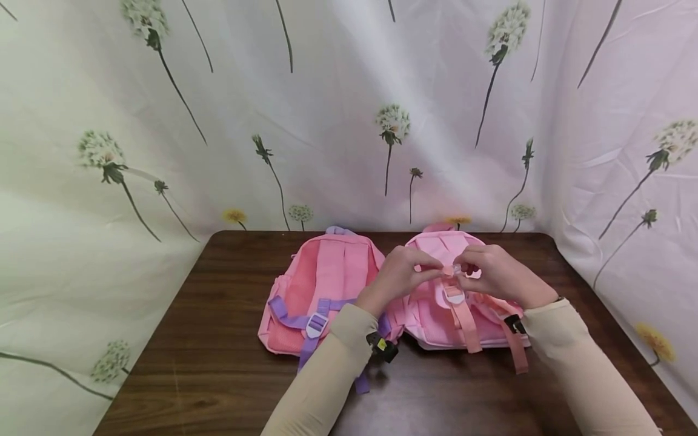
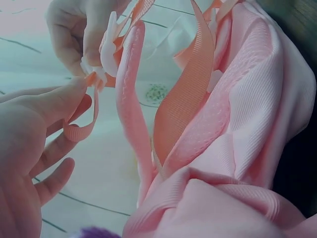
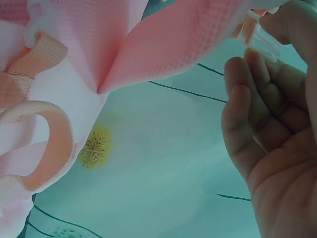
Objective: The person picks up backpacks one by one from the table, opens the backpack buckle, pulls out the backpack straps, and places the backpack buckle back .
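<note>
Over the pink backpack (image 1: 431,242) on the right, both hands meet at one of its orange straps. My left hand (image 1: 402,272) pinches the orange strap (image 2: 79,132) between thumb and finger; a short loop of it hangs below the fingertips. Just across from it, my right hand (image 1: 493,272) pinches a small clear-white plastic buckle (image 2: 94,69) at that strap. The fingertips of the two hands nearly touch. A white strap adjuster (image 1: 454,295) sits on the shoulder strap close beneath them. In the right wrist view, the buckle (image 3: 265,43) is partly hidden by fingers.
A second pink backpack (image 1: 308,284) with purple straps (image 1: 308,348) lies to the left, beside the first. Loose orange strap ends (image 1: 466,330) hang toward the front of the brown wooden table (image 1: 218,363). A dandelion-print cloth (image 1: 338,121) rises behind the table and along its sides.
</note>
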`<action>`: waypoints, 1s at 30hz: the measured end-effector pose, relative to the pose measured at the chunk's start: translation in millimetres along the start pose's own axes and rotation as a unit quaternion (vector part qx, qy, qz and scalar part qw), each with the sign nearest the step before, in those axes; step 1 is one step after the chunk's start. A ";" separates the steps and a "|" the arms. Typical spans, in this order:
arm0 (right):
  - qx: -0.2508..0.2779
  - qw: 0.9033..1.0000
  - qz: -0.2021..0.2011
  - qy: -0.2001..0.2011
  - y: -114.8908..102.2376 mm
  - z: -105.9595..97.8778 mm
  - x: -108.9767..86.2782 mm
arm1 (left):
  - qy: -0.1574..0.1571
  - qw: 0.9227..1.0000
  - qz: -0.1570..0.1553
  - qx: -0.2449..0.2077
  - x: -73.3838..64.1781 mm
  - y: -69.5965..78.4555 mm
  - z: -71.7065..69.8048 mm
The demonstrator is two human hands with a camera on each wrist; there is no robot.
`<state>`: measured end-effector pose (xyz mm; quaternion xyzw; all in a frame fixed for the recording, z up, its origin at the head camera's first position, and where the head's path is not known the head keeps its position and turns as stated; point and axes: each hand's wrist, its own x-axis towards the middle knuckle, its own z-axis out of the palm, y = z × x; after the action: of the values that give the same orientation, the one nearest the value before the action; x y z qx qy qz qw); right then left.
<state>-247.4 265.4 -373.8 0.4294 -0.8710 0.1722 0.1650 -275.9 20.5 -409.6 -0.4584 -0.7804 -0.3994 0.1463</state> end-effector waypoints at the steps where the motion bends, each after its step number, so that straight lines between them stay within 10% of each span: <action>1: 0.001 1.000 -0.002 0.004 0.0 -0.3 0.5 | 0.004 1.000 -0.001 -0.002 0.0 0.0 -0.3; 23: 0.004 1.000 0.001 0.030 4.3 -3.3 -0.9 | 0.065 0.997 -0.004 -0.038 -1.4 -3.6 -9.4; 30: 0.002 0.998 -0.031 0.061 6.0 -7.3 -1.6 | 0.013 0.992 -0.097 -0.076 -2.7 -1.9 -6.1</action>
<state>-250.2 273.2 -369.0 0.4455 -0.8451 0.1950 0.2221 -276.8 13.8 -408.3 -0.3849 -0.7866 -0.4760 0.0814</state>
